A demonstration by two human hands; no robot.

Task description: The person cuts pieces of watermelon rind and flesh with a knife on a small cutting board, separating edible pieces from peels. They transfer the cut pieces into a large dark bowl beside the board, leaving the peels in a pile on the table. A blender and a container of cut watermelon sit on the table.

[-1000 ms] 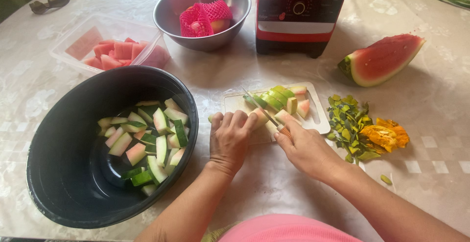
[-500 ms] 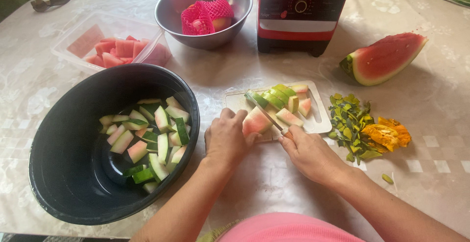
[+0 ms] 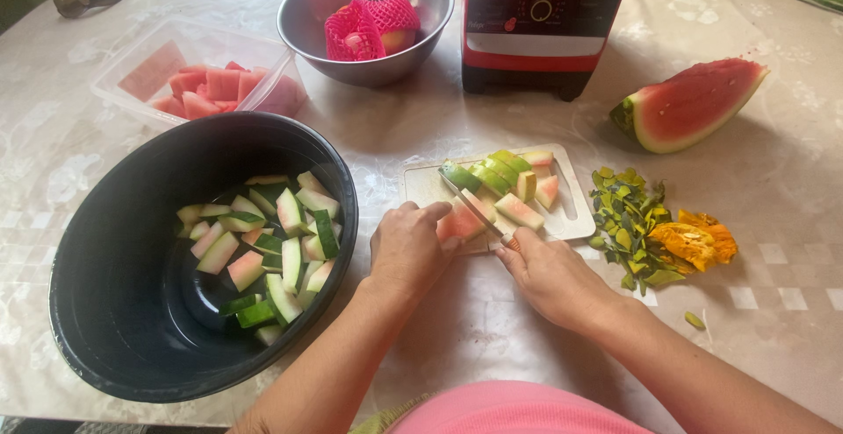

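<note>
The left hand (image 3: 406, 249) presses down on a piece of watermelon rind (image 3: 458, 221) at the near edge of the white cutting board (image 3: 423, 184), its fingers curled over the piece and clasping it. The right hand (image 3: 549, 271) is clenched around the handle of a knife (image 3: 474, 206), whose blade lies slanted across the rind piece, just beside the left fingertips. Further back on the board lie cut rind slices (image 3: 505, 175). Left of the board stands a black bowl (image 3: 114, 311) with more rind chunks inside. Right of the board sit green peel scraps (image 3: 625, 219) and an orange scrap (image 3: 698, 239). Behind the board stand a red blender base (image 3: 540, 25), a watermelon wedge (image 3: 689, 102), and a steel bowl (image 3: 307, 17), all on the table (image 3: 773, 249).
</note>
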